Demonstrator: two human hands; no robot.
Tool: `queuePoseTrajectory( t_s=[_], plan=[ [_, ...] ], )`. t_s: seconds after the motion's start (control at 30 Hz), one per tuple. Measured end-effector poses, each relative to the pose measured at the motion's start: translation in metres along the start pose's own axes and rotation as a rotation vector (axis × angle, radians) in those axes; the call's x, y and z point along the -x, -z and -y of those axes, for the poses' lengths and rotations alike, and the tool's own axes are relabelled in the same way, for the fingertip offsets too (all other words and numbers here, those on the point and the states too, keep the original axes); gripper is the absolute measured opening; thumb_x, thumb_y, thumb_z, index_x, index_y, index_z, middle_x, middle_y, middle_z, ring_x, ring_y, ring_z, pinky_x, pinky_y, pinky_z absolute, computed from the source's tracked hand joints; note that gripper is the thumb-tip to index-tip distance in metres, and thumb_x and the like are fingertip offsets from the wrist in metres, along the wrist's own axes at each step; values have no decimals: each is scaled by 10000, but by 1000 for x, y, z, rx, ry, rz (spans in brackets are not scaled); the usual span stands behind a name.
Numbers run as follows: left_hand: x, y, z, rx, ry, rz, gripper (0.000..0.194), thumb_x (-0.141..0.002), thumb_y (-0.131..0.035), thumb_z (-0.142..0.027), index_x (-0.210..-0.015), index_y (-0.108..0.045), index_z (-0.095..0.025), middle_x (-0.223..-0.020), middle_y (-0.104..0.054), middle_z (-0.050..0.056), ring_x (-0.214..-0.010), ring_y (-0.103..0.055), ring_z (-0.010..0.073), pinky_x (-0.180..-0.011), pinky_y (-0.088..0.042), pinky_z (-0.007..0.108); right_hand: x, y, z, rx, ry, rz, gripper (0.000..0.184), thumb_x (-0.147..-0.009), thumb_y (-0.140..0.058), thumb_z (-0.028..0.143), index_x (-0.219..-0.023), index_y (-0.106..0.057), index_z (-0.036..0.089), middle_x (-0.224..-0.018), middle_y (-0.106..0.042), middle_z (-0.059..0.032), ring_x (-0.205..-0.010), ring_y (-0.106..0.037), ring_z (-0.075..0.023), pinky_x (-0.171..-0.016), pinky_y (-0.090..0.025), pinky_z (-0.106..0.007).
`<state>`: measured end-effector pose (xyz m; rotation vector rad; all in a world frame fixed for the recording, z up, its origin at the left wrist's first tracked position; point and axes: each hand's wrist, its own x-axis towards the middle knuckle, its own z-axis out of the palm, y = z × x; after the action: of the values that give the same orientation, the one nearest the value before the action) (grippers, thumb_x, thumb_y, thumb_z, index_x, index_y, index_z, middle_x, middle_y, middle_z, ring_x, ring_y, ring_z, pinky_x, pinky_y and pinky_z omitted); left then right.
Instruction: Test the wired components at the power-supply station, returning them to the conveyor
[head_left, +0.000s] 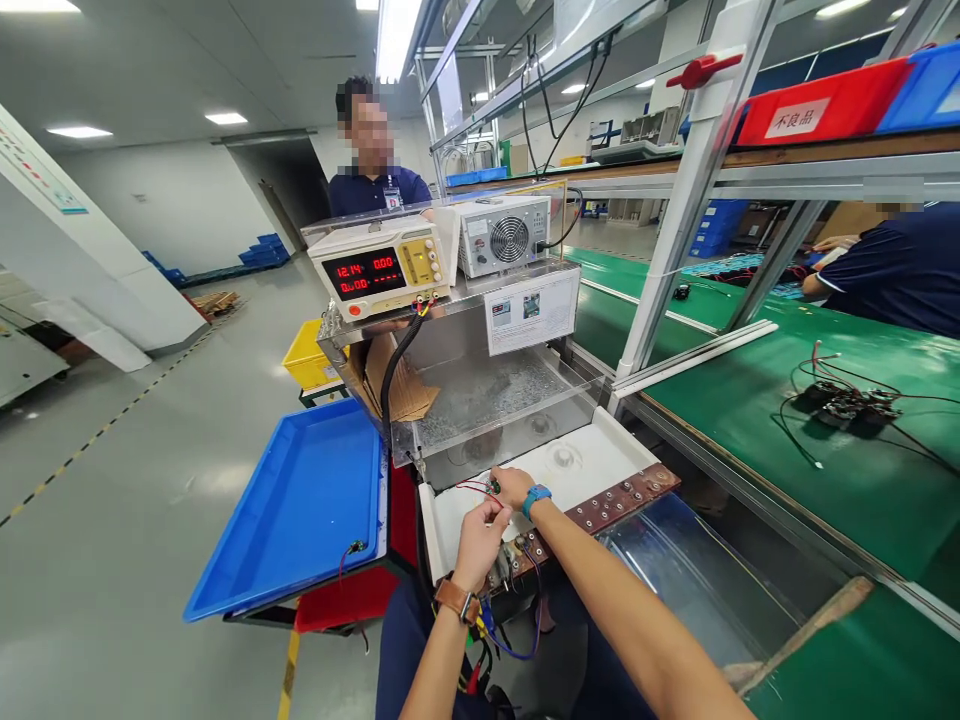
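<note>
Over the white tray (pixel 600 455) of the bench, both of my hands meet. My right hand (pixel 516 488), with a blue watch at its wrist, has its fingers closed around a small green circuit board (pixel 494 487) with wires. Just below it my left hand (pixel 480 540), which wears a brown-strapped watch, pinches a thin red wire (pixel 474 487) by the board. A brown strip (pixel 622 500) with rows of metal studs runs along the tray's front edge. Clips and coloured cables (pixel 517 640) hang below my hands.
A power supply (pixel 379 270) with red digits stands on the metal shelf, beside a grey unit with a fan (pixel 508 238). A blue tray (pixel 300 490) at left holds a small wired board (pixel 355 548). Wired parts (pixel 847 402) lie on the green table (pixel 885 480). One person (pixel 379 185) stands behind; another (pixel 892 260) sits right.
</note>
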<state>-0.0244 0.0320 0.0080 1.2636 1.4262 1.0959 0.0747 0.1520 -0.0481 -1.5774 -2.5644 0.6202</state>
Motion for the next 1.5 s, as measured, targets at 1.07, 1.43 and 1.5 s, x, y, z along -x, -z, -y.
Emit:
queuePoseTrajectory(
  t_s=[1.07,1.43,1.5],
  plan=[
    [-2,-14,20,-407,33,11,174,-818,-530,-280,-677,-576,-190,-691,-654,5,-690,-576,161,-671,-365,267,1,0,1,-28,0,-5,429,-798,-678,448,-1143,-628,196,-1039,-720,-111,-945,-660,-255,-717,-388,-290],
    [3,-14,16,-412,48,-25,132,-795,-529,-244,-700,-602,-188,-737,-666,25,-746,-585,184,-711,-381,282,6,1,9,-85,-27,-27,386,-751,-683,355,-1103,-647,201,-1004,-724,-101,-919,-656,-250,-716,-369,-290],
    [3,-13,15,-416,46,-32,132,-789,-530,-233,-698,-612,-185,-753,-681,35,-762,-595,192,-713,-381,287,6,0,9,-89,-22,-38,375,-746,-682,339,-1090,-649,196,-1001,-722,-103,-916,-654,-249,-718,-370,-289]
  ],
)
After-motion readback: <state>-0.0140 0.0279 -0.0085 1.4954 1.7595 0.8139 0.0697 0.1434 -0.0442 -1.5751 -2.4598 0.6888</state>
